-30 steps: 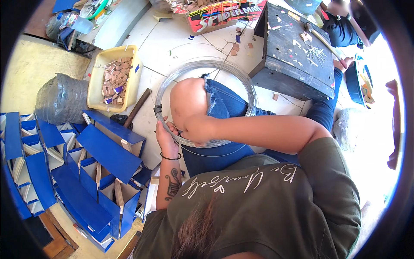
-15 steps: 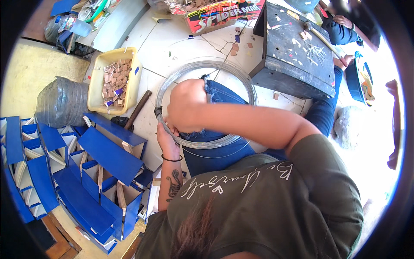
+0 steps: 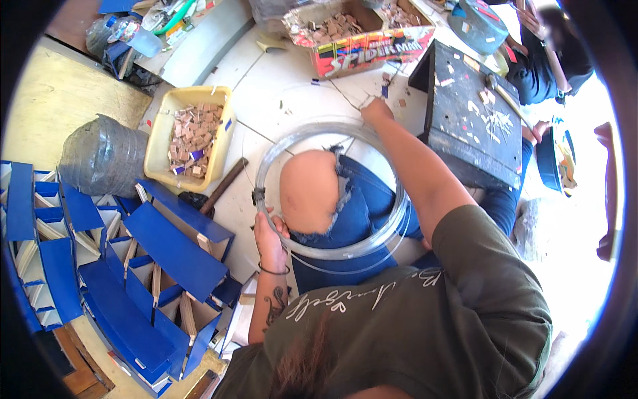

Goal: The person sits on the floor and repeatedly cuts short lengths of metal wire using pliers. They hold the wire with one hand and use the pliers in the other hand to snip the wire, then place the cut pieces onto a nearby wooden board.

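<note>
A large round coil of thin silvery wire [image 3: 330, 252] rests over my bent knee in torn blue jeans, with a dark tie around its left side. My left hand [image 3: 270, 241] is closed around the coil's lower left part, just under that tie. Beyond the coil's far right side, my right hand [image 3: 377, 112] is closed at the end of an outstretched arm. It appears to pinch a thin loose strand of the wire, but the strand is faint and the fingertips are partly hidden.
To the left stand a yellow tub [image 3: 224, 143] of small brown pieces, a wooden-handled tool [image 3: 224, 186] and several blue box-like pieces [image 3: 174, 249]. A printed carton [image 3: 372, 56] lies ahead. At right, a black bench [image 3: 458, 126] bears a hammer [image 3: 508, 96]; another person sits beyond.
My right hand has swung from the coil's left side, beside my left hand, out to its far right. My left hand keeps its hold. The view has shifted slightly.
</note>
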`<state>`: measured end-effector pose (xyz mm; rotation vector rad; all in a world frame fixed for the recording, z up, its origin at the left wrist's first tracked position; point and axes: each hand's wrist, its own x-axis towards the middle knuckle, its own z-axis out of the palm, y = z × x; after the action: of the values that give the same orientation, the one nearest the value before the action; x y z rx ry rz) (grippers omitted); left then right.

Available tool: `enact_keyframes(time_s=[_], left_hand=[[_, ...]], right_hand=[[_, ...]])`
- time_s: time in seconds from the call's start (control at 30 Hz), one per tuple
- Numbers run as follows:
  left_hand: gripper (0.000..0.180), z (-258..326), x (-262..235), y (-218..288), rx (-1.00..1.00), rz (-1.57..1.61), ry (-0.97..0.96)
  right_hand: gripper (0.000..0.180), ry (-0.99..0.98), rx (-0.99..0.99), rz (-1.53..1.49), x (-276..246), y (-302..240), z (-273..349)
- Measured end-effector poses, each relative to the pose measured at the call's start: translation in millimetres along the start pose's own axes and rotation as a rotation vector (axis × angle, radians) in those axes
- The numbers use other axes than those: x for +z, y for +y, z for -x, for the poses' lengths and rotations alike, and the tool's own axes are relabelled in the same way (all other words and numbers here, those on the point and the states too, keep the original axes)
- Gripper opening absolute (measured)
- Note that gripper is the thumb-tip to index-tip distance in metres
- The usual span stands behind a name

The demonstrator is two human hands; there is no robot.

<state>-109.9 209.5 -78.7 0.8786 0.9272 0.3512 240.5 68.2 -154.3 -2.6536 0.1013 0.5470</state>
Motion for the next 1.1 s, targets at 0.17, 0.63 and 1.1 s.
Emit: enact_keyframes(time_s=[0.17, 0.63, 1.1], left_hand=[[0.032, 4, 1, 12, -0.012, 0.022, -0.039], [0.036, -63, -86, 21, -0.255, -0.029, -0.097], [0.041, -105, -101, 24, -0.317, -0.013, -0.213]], right_hand=[[0.036, -0.390, -0.043, 0.108, -8, -22, -44], [0.022, -0.436, -0.394, 0.253, -111, -75, -22], [0.020, -0.254, -0.326, -0.660, -328, 56, 129]])
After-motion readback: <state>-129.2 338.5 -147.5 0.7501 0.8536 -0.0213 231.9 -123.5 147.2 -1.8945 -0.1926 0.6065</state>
